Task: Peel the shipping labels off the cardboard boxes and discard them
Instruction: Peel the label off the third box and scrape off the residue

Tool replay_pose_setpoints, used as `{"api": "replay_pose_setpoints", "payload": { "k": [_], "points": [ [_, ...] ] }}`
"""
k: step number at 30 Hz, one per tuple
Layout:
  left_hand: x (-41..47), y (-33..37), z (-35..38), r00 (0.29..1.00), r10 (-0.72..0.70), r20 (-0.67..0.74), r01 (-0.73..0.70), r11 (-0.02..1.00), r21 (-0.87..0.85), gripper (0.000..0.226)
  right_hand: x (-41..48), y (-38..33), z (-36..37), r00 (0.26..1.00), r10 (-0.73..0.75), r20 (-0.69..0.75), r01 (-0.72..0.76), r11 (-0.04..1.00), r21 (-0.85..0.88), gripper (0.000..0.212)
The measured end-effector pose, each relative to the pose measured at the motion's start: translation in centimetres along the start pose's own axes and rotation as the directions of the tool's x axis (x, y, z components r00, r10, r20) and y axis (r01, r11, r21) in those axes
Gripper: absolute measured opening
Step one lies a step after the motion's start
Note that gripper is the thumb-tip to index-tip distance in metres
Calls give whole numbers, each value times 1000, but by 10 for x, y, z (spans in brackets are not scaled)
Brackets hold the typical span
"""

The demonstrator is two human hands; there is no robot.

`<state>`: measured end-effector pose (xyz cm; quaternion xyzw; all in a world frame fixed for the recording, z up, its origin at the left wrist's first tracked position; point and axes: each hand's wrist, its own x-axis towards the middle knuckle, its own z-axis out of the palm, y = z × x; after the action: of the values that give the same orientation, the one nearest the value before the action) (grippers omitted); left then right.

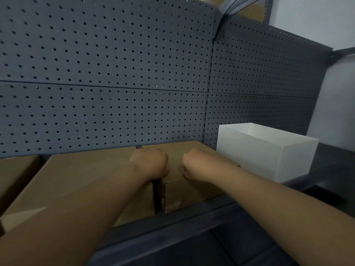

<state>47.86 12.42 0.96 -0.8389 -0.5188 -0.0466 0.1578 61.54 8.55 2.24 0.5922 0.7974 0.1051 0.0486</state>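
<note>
Head view: the small cardboard box (189,195) sits on a dark shelf (201,223). The left hand (150,163) rests at the box's left top edge and the right hand (194,166) on its top. Both have fingers curled under, and I cannot tell whether they grip anything. A larger cardboard box (76,181) stands just left, a white bin (269,156) just right, and a pegboard (107,77) behind.
</note>
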Motion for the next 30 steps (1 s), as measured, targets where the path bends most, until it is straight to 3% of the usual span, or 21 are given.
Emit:
{"api": "replay_pose_setpoints", "payload": {
  "k": [2, 4, 6, 8, 11, 14, 21, 30],
  "points": [
    [-1, 0, 0, 1000, 11, 24, -11, 1000, 13, 28, 1, -1, 2, 1000, 7, 15, -7, 1000, -12, 16],
    [-1, -3, -1, 999, 20, 33, -20, 1000, 15, 29, 1, 8, 1, 998, 60, 21, -60, 998, 18, 31],
    [-1, -6, 0, 999, 28, 40, -28, 1000, -4, 29, -1, 28, -5, 985, 171, 3, -169, 974, 152, 39],
    [-1, -7, 0, 998, 37, 47, -36, 999, -22, 28, -6, 46, -10, 971, 240, -26, -218, 919, 330, 33],
    [1, -8, 0, 998, 42, 51, -40, 999, -33, 28, -12, 39, -13, 986, 166, 7, -153, 888, 434, 20],
    [2, -9, 0, 998, 36, 49, -34, 999, -36, 28, -9, 17, -11, 994, 91, 55, -105, 921, 375, 25],
    [1, -9, 1, 998, 44, 44, -42, 997, -60, 28, 0, 3, -16, 988, 94, 121, -112, 982, 150, 29],
    [1, -9, 0, 997, 56, 56, -52, 996, -69, 26, 0, -1, -13, 994, 67, 81, -69, 997, 28, 14]
  ]
}}
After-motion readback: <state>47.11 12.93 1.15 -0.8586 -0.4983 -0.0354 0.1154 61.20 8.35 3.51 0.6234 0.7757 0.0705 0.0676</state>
